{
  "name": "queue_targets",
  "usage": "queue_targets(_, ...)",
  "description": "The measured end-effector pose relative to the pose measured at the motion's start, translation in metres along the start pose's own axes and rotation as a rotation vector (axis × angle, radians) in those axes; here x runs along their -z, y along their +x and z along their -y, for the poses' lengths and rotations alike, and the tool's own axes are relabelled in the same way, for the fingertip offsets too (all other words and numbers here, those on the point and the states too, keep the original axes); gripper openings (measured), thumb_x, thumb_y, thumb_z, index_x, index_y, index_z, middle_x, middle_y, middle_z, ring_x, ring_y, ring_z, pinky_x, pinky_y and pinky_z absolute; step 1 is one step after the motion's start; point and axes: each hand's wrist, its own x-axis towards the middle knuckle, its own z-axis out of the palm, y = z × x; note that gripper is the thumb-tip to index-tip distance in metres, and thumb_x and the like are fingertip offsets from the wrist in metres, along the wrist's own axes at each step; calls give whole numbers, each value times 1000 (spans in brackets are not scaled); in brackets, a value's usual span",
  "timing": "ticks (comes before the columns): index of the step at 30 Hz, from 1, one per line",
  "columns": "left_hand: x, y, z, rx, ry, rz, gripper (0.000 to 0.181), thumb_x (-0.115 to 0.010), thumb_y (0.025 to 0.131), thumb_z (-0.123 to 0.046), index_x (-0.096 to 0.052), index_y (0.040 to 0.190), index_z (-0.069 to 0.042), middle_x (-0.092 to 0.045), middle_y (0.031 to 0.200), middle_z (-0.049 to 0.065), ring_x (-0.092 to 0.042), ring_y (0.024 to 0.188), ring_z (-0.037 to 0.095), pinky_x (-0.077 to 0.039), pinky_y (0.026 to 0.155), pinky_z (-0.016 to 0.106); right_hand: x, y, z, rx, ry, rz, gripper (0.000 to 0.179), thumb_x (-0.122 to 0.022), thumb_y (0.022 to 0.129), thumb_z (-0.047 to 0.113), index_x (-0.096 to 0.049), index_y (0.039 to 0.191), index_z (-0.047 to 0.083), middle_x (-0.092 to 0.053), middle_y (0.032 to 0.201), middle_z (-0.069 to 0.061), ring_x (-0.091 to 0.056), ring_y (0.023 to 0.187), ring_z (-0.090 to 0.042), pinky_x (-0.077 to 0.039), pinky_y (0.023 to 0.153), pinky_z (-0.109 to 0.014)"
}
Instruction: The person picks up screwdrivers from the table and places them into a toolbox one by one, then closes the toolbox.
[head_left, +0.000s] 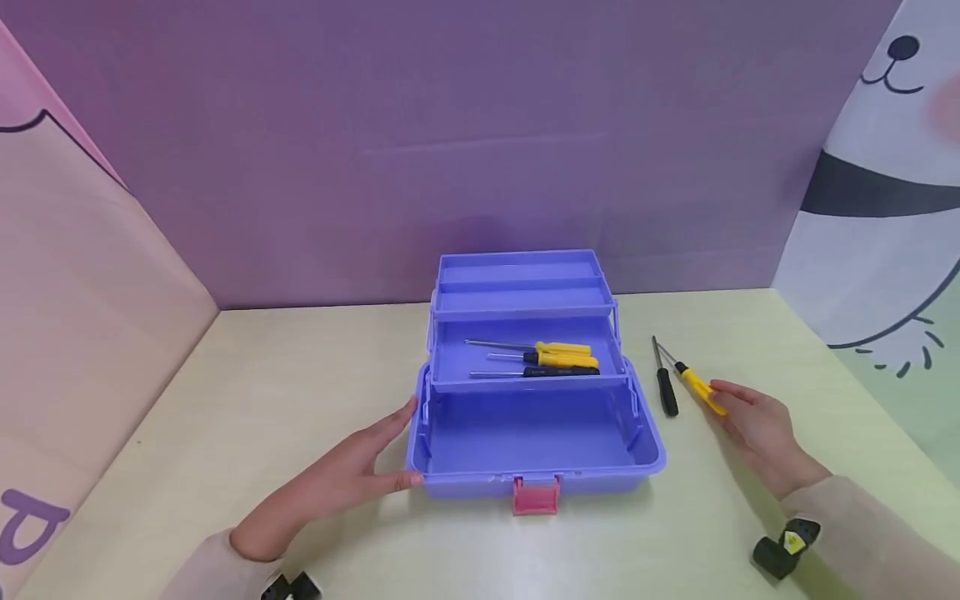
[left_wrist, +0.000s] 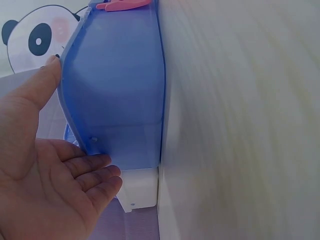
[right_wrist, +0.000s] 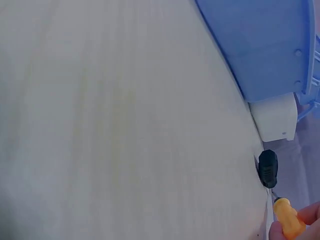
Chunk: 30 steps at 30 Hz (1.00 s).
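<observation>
I saw the right hand pinching a yellow screwdriver by its handle, right of the open toolbox, its tip near that of a black screwdriver on the table. The left hand, thumb and fingers spread wide, only touched the toolbox's left side. Three other screwdrivers lay in a tray.

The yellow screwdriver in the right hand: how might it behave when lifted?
The yellow screwdriver should stay stiff: its shaft looks straight and metallic. Its thick handle, pinched by the right hand, probably carries most weight. Looking rounded, it might roll if released.
</observation>
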Motion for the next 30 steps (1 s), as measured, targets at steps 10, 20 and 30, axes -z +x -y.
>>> queue_targets(10, 0, -1, 0, 1, -14, 4, 88, -66, 87, -41, -18, 150, -4, -25, 153, 14, -29, 137, 34, -31, 106, 53, 3, 1, -1, 33, 20, 47, 56, -53, 96, 24, -35, 144, 1, -34, 139, -10, -37, 112, -18, -46, 80, -7)
queue_targets(20, 3, 1, -2, 8, -8, 18, 88, -64, 87, -44, -17, 150, -4, -24, 153, 14, -27, 138, 34, -30, 107, 52, 5, 3, 0, 5, 108, 89, 61, -50, 97, 21, -22, 146, -2, -25, 147, -15, -35, 120, -19, -47, 85, -10)
queue_targets(30, 2, 0, -3, 12, -29, 21, 87, -64, 88, -43, -17, 150, -5, -24, 153, 14, -27, 138, 35, -30, 107, 53, 13, 2, -2, 28, 325, 146, 14, -59, 93, 15, -70, 101, 19, -49, 106, 8, -56, 89, 1, -50, 85, -15)
